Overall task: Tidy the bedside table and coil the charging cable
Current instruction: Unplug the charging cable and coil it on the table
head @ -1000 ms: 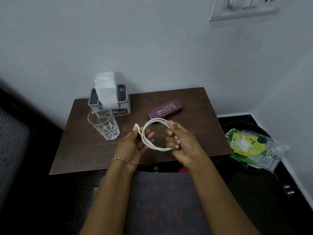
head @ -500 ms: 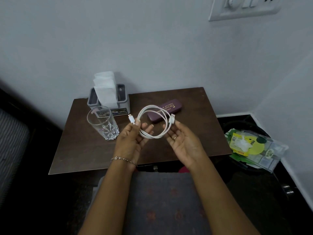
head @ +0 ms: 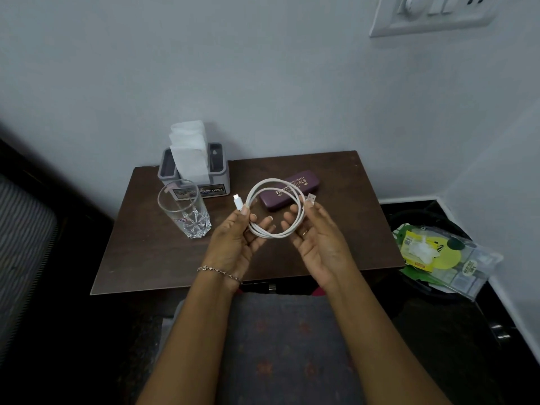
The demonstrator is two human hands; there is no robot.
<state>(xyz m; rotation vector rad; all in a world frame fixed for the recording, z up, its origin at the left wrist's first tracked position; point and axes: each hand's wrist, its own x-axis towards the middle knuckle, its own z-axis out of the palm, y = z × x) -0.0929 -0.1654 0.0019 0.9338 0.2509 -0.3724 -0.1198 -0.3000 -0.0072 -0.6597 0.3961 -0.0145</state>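
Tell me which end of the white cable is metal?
On the white cable, the flat silver plug by the right hand; the slim plug above the left hand is all white.

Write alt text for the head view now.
Left hand grips a coiled white cable, the right hand cradles it, above a brown bedside table holding a glass, tissue holder and purple glasses case.
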